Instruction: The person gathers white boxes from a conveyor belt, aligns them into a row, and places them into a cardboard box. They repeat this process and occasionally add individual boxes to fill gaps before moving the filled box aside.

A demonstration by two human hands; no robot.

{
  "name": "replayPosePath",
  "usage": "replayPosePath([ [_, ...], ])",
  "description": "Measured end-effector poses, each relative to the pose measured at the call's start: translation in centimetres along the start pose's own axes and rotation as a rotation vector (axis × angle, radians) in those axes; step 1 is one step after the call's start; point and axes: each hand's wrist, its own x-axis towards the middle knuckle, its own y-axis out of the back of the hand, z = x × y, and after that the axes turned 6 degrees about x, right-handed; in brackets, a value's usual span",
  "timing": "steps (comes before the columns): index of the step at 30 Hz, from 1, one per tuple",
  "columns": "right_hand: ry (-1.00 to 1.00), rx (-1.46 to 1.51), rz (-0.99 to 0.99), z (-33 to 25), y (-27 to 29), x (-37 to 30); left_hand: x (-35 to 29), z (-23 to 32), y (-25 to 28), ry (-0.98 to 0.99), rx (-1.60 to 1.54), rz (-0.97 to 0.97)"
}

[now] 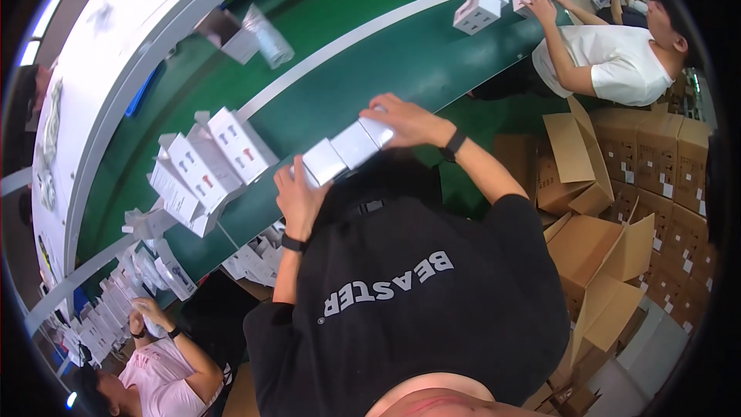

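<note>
A short row of small white boxes lies between my two hands at the near edge of the green bench. My left hand grips the left end of this row, its fingertips against the end box. At the other end, my right hand wraps its fingers over the last box. The boxes touch side by side, their plain white faces turned up. Just left of my left hand stand several larger white cartons with pictures on their sides, some with raised flaps.
A white rail crosses the green bench. Beyond it lie an open box and a clear plastic-wrapped item. Co-workers sit at right and lower left. Brown cardboard cartons stand at right, some with open flaps.
</note>
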Motion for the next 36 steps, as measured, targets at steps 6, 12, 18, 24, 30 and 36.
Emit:
replayPosePath([
  [6,0.064,0.018,0.001,11.6,7.3,3.8,10.9,6.5,-1.8,0.03,0.071,-0.051],
  [12,0.173,-0.095,-0.037,16.2,9.0,5.7,14.7,7.4,-4.1,-0.03,0.186,-0.061],
  [18,0.05,0.027,0.193,17.6,15.6,3.7,14.0,4.8,-3.3,-0.164,0.087,-0.135],
  [24,-0.322,-1.108,0.204,29.5,24.4,-7.6,15.5,2.3,-1.5,-0.185,-0.024,-0.364],
  [30,-0.175,-1.023,0.225,32.5,24.8,-8.2,15.7,3.2,-1.5,-0.192,-0.042,-0.353],
  [36,-0.051,-0.553,0.009,29.5,21.7,-3.7,15.3,2.8,-1.5,-0.165,-0.103,-0.346],
])
